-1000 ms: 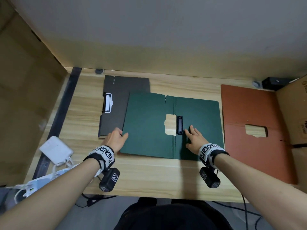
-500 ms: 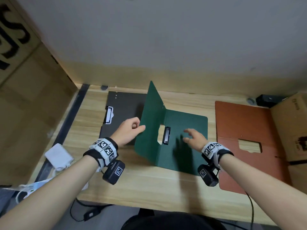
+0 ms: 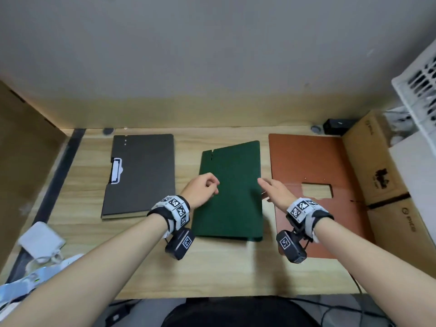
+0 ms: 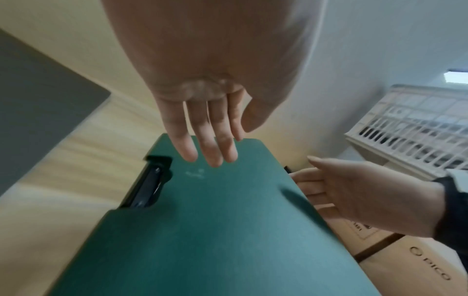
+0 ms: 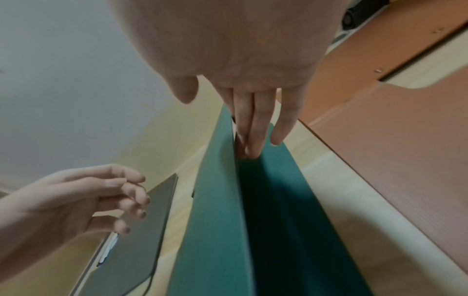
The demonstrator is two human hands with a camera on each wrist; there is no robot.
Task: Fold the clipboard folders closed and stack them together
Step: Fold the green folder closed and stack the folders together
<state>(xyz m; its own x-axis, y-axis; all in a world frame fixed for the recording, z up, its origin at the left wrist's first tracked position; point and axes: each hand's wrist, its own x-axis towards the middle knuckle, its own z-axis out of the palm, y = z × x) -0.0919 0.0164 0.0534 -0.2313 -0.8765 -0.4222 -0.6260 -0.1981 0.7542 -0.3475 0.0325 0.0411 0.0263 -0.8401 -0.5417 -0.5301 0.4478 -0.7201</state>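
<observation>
Head view: green folder [image 3: 230,192] nearly folded, both hands relaxed, right fingers [image 5: 253,128] inside.

Both forearms are bare, with no sleeves reaching the wrists. The left hand [image 3: 200,191] has a wristband [image 3: 173,213] of black fabric faced with white panels printed with black square fiducial markers, and a small black camera block [image 3: 180,243] bearing one more marker hangs beneath it. The right hand [image 3: 274,191] wears a matching marker-covered band [image 3: 306,212] with its own black camera block [image 3: 291,246] mounted underneath, and dark clothing [image 3: 236,312] shows at the bottom of the head view.
</observation>
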